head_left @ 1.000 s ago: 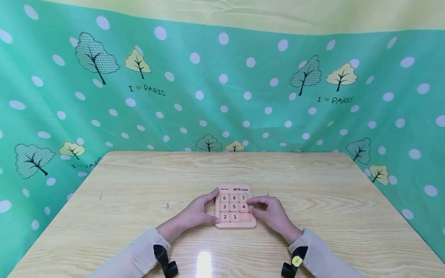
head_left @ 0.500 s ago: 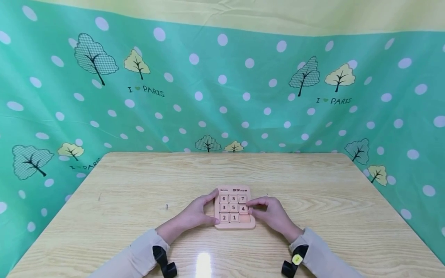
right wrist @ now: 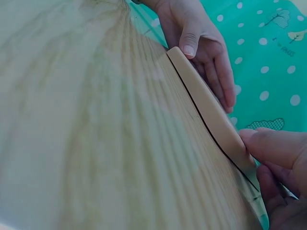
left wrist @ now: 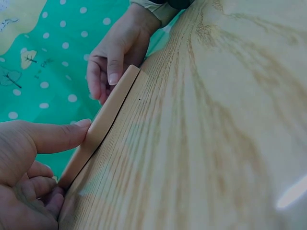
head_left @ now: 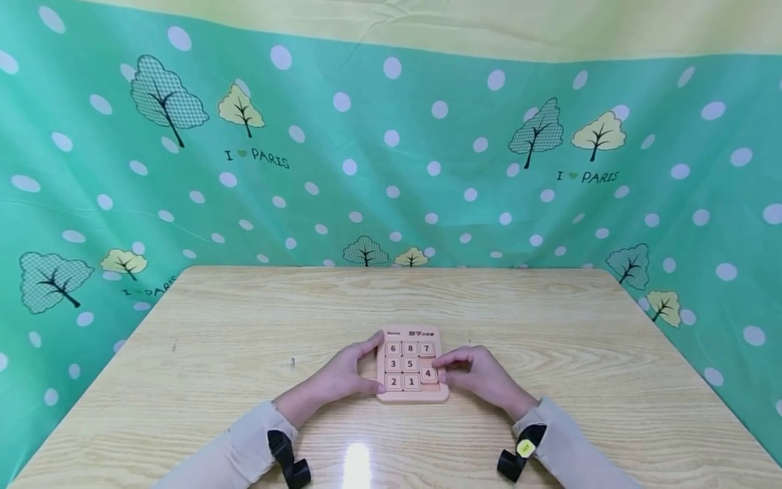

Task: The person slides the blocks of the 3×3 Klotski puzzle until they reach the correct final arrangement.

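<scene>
A pink number slide puzzle (head_left: 414, 397) lies flat on the wooden table in the head view. Its square tiles read 6, 8, 7 on top, then 3 and 5, then 2 and 1. The 4 tile (head_left: 428, 373) sits between the middle and bottom rows of the right column, with bare frame above and below it. My left hand (head_left: 342, 373) grips the puzzle's left side, thumb low and index finger at the top corner. At the right side, my right hand (head_left: 482, 380) touches the 4 tile with index finger and thumb. In both wrist views the puzzle's edge (left wrist: 103, 120) hides the tiles.
The wooden table (head_left: 256, 299) spreads around the puzzle on all sides. Behind it hangs a green dotted cloth (head_left: 391, 163) printed with trees. A black wrist camera (head_left: 290, 462) is strapped over the left sleeve, another camera (head_left: 519, 458) over the right.
The 4 tile has slid down from the middle row toward the bottom row, and the right hand's fingertips have moved down slightly with it. The left hand has kept its grip.
</scene>
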Motion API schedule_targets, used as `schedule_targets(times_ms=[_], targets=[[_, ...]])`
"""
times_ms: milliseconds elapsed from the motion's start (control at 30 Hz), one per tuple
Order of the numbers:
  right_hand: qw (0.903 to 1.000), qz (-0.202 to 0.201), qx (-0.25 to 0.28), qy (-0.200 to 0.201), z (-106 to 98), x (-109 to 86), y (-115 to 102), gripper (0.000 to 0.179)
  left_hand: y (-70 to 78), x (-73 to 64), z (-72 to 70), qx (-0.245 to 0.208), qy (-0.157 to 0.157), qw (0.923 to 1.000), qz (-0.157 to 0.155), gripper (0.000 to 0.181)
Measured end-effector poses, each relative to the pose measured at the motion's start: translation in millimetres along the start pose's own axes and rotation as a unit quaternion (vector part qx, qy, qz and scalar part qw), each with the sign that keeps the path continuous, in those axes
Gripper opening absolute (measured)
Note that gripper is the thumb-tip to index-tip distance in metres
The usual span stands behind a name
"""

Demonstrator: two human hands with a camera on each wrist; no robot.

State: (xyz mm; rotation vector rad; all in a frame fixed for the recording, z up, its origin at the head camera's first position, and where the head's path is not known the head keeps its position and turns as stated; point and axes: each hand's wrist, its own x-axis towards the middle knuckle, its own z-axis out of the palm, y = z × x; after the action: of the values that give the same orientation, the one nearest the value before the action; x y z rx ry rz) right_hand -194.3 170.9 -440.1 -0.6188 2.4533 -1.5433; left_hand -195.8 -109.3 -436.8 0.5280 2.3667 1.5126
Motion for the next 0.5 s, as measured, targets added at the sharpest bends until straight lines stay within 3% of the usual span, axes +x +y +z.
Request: schedule_targets(times_ms=[500], targets=[[0.9983, -0.022, 0.021, -0.050, -5.8, 1.5, 2.4, 0.021, 1.0, -0.6, -0.7, 0.002, 0.001, 1.0000, -0.005, 0.097]])
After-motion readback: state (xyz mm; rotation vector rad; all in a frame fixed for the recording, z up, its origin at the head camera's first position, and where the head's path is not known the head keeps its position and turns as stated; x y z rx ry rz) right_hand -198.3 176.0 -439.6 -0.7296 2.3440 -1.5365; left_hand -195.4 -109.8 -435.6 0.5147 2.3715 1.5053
